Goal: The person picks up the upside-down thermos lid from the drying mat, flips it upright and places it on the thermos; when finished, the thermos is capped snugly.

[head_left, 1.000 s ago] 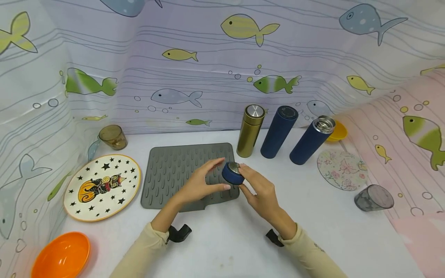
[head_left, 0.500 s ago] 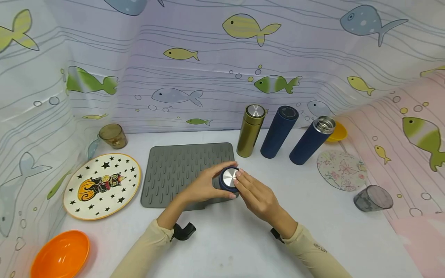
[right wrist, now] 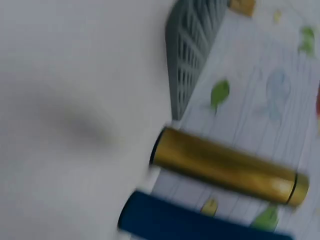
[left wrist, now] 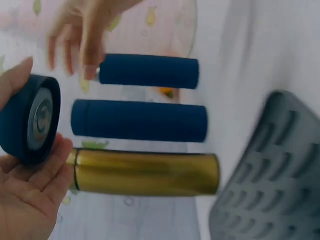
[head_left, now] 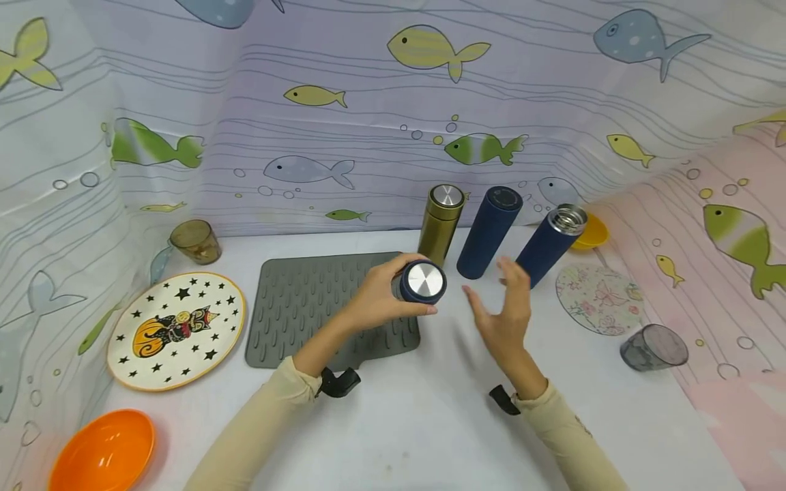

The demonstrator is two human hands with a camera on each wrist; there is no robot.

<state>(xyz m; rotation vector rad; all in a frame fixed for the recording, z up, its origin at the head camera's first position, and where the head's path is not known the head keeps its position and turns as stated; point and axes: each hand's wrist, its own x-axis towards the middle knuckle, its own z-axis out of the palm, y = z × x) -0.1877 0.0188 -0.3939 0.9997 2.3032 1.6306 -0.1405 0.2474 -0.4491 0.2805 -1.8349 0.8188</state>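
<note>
Gripping blue lid (head_left: 425,281) in left hand (head_left: 377,296), in front of gold flask (head_left: 439,228).
Holding right hand (head_left: 506,324) wide, thumb apart from fingers, to the flask's near right.

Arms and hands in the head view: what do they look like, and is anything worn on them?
The left sleeve and right sleeve are cream, the right bearing a faint dark marking. A black piece juts out near each sleeve's end. The left hand and right hand wear no gloves.
</note>
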